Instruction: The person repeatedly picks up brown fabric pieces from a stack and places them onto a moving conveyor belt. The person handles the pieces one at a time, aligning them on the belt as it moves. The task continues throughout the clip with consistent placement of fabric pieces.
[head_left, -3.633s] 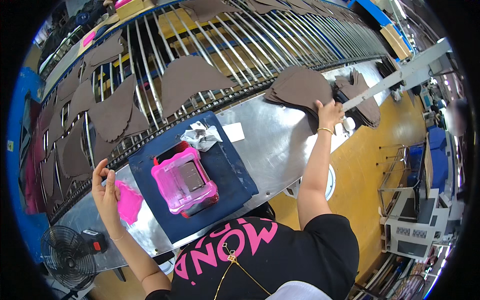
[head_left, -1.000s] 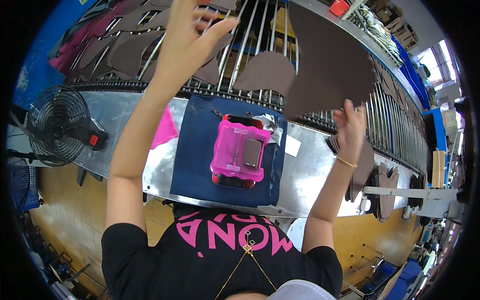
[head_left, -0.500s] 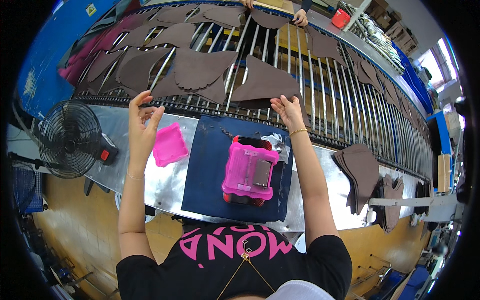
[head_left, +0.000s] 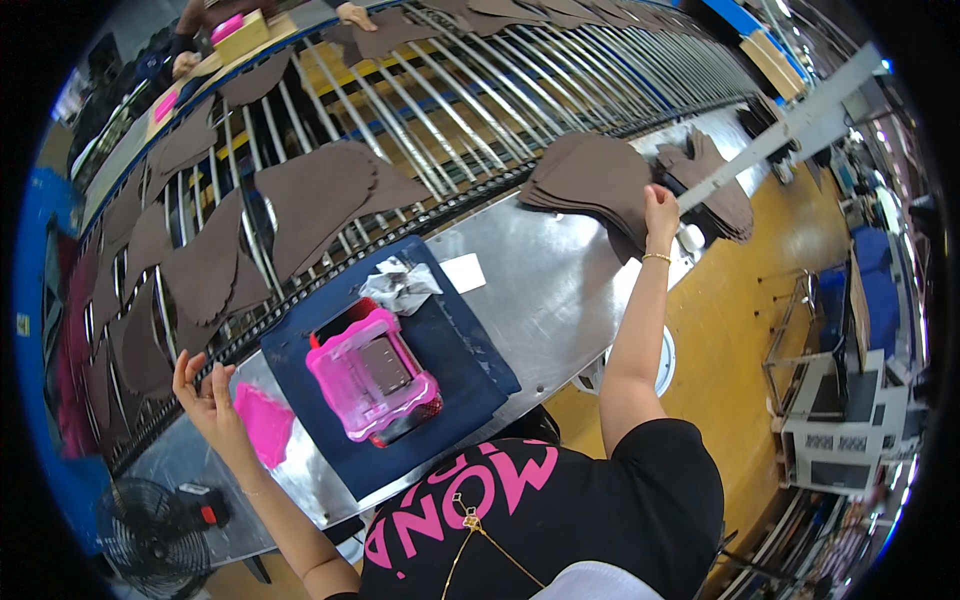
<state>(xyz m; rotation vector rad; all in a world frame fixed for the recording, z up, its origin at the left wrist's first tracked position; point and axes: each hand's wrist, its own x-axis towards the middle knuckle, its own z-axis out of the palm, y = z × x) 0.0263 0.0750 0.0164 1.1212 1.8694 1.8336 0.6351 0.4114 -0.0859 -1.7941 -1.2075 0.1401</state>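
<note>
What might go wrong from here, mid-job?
The right hand is at the edge of a fanned stack of brown pieces, so it might catch several at once. The pale metal bar beside that hand could get bumped. The left hand sits near the edge of the roller conveyor and might get pinched.

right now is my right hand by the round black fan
No, your right hand is at the stacked flat brown pieces, while the fan stands at lower left.

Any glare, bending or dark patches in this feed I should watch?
Head view: glare whitens the metal table right of the blue mat; head view: the conveyor curves near the rim, corners black; head view: the fan at lower left is dim, the right hand at the brown stack fairly clear.
</note>
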